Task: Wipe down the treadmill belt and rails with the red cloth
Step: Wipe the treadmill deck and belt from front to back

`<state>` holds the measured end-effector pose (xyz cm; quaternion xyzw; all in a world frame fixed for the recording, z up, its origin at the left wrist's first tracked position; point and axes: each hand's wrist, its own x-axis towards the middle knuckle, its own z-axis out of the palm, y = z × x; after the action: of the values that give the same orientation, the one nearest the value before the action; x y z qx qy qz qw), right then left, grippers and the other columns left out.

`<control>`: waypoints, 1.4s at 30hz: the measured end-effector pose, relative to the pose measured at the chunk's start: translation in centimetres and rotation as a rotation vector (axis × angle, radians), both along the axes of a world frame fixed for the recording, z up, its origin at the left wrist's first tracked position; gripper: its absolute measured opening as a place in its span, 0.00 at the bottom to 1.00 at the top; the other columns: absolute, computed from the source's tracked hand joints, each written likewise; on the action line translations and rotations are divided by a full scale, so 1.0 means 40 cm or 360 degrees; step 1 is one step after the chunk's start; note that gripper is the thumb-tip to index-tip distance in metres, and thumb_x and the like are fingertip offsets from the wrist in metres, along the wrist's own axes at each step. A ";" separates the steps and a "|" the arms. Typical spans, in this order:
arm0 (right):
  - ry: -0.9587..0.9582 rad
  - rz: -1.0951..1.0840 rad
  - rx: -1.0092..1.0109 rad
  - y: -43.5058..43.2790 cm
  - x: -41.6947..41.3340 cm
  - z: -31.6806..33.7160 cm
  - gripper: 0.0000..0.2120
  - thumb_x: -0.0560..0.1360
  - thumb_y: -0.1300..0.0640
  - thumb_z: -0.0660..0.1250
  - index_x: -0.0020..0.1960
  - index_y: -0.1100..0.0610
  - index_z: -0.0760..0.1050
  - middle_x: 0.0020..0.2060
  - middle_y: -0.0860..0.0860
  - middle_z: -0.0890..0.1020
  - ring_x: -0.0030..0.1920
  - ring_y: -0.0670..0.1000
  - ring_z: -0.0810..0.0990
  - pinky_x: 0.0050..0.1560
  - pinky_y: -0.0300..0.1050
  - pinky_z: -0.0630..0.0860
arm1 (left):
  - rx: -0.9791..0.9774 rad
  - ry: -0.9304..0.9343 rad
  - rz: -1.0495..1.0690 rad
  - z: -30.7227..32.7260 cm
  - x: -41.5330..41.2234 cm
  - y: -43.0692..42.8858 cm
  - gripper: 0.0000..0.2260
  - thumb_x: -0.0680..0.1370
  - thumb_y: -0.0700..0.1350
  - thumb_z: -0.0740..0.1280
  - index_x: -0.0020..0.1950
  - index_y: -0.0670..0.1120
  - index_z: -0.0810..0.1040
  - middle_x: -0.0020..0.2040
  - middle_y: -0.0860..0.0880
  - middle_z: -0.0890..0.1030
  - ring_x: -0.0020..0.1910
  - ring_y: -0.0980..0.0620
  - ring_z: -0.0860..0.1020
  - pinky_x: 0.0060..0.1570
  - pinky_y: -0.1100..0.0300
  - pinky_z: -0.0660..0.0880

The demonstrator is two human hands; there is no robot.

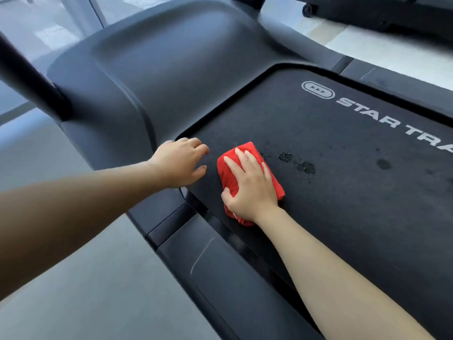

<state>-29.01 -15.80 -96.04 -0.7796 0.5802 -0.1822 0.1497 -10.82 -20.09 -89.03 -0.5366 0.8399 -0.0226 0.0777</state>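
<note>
The black treadmill belt (343, 192) fills the right half of the view, with white lettering near its far end. A folded red cloth (229, 165) lies on the belt close to its left edge. My right hand (250, 185) presses flat on top of the cloth, fingers spread and the thumb curled round its near side. My left hand (181, 161) rests with relaxed fingers at the belt's left edge, holding nothing. Dark wet spots (305, 166) mark the belt just right of the cloth. The left side rail (215, 263) runs along the belt toward me.
The grey motor hood (152, 69) rises beyond the belt. A dark upright post (27, 79) stands at the far left. The right side rail (397, 82) runs along the far side, with another machine (382, 11) behind it. Grey floor (73, 290) lies to the left.
</note>
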 end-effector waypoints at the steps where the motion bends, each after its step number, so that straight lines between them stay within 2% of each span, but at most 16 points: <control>1: -0.0006 -0.0012 0.0009 -0.010 0.001 0.000 0.33 0.69 0.47 0.63 0.73 0.47 0.59 0.76 0.50 0.55 0.76 0.51 0.48 0.74 0.59 0.44 | -0.0015 -0.0039 -0.0026 0.009 -0.016 -0.026 0.20 0.77 0.56 0.57 0.67 0.50 0.68 0.64 0.49 0.72 0.61 0.47 0.72 0.52 0.53 0.71; 4: 0.0026 -0.0038 0.0088 -0.047 0.003 0.010 0.33 0.70 0.45 0.62 0.74 0.46 0.57 0.77 0.49 0.52 0.76 0.52 0.45 0.71 0.66 0.41 | -0.0034 -0.0096 -0.0098 0.024 -0.043 -0.086 0.21 0.77 0.56 0.57 0.68 0.50 0.68 0.64 0.48 0.72 0.61 0.46 0.72 0.53 0.52 0.72; 7: 0.0066 -0.0025 0.0154 -0.072 -0.002 0.018 0.35 0.70 0.42 0.62 0.74 0.45 0.54 0.77 0.50 0.47 0.76 0.52 0.42 0.70 0.68 0.43 | -0.0002 -0.0151 -0.0190 -0.001 -0.015 -0.113 0.22 0.76 0.57 0.58 0.68 0.50 0.67 0.65 0.49 0.72 0.62 0.47 0.72 0.55 0.51 0.72; 10: 0.0111 0.0038 0.0159 -0.043 -0.019 0.010 0.39 0.68 0.38 0.63 0.74 0.42 0.50 0.77 0.49 0.44 0.76 0.53 0.40 0.70 0.67 0.46 | -0.0017 0.0024 -0.0248 -0.037 0.033 -0.126 0.21 0.76 0.55 0.61 0.67 0.50 0.69 0.66 0.49 0.71 0.63 0.46 0.72 0.56 0.50 0.73; 12: 0.0077 0.0022 0.0114 -0.015 -0.031 -0.001 0.38 0.67 0.39 0.63 0.73 0.39 0.52 0.77 0.48 0.45 0.76 0.53 0.42 0.70 0.65 0.49 | -0.0017 0.0170 -0.0264 -0.065 0.050 -0.128 0.21 0.75 0.53 0.63 0.66 0.48 0.70 0.66 0.47 0.71 0.63 0.45 0.72 0.57 0.48 0.73; 16: 0.0050 -0.0163 0.0085 -0.041 -0.016 0.008 0.34 0.68 0.43 0.65 0.72 0.40 0.58 0.77 0.49 0.52 0.76 0.53 0.48 0.70 0.61 0.56 | 0.0005 0.0270 -0.0333 -0.089 0.064 -0.160 0.21 0.74 0.50 0.66 0.65 0.45 0.71 0.65 0.45 0.73 0.63 0.42 0.73 0.57 0.47 0.72; 23: -0.0023 -0.0622 0.0140 -0.118 0.084 0.018 0.35 0.69 0.45 0.64 0.73 0.42 0.56 0.77 0.50 0.51 0.76 0.53 0.47 0.70 0.58 0.57 | -0.0079 0.0363 -0.0279 -0.103 0.098 -0.248 0.22 0.74 0.51 0.64 0.67 0.45 0.69 0.65 0.45 0.73 0.64 0.41 0.71 0.61 0.46 0.69; 28: -0.0081 -0.0570 0.0197 -0.064 0.084 0.025 0.38 0.66 0.41 0.66 0.73 0.41 0.56 0.77 0.48 0.50 0.76 0.52 0.47 0.70 0.56 0.55 | -0.0076 0.0288 -0.0441 -0.111 0.133 -0.259 0.22 0.74 0.49 0.66 0.65 0.43 0.71 0.66 0.44 0.72 0.66 0.43 0.69 0.63 0.47 0.66; 33: 0.0154 -0.0497 0.0240 -0.116 0.088 0.032 0.40 0.68 0.40 0.65 0.75 0.44 0.52 0.77 0.51 0.47 0.76 0.55 0.42 0.72 0.59 0.51 | -0.0153 0.0201 -0.0394 -0.109 0.170 -0.258 0.25 0.75 0.50 0.64 0.70 0.44 0.68 0.71 0.45 0.68 0.70 0.45 0.65 0.68 0.47 0.60; 36: 0.0158 -0.0533 0.0115 -0.140 0.105 0.005 0.38 0.68 0.44 0.65 0.75 0.47 0.54 0.77 0.54 0.50 0.76 0.58 0.46 0.71 0.61 0.55 | -0.0213 0.0167 -0.0280 -0.113 0.189 -0.269 0.25 0.77 0.50 0.61 0.72 0.42 0.65 0.74 0.45 0.64 0.73 0.46 0.61 0.71 0.46 0.55; 42: 0.0116 -0.0638 0.0107 -0.236 0.142 0.021 0.40 0.68 0.46 0.65 0.75 0.54 0.54 0.76 0.54 0.53 0.75 0.57 0.49 0.70 0.61 0.59 | -0.0207 0.0210 -0.0259 -0.108 0.187 -0.267 0.22 0.77 0.47 0.59 0.71 0.43 0.67 0.73 0.45 0.66 0.73 0.46 0.62 0.70 0.46 0.56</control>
<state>-23.33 -25.26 -95.21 -0.6493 0.7345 -0.1604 0.1153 -3.36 -30.75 -93.37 -0.4708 0.8808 -0.0480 -0.0146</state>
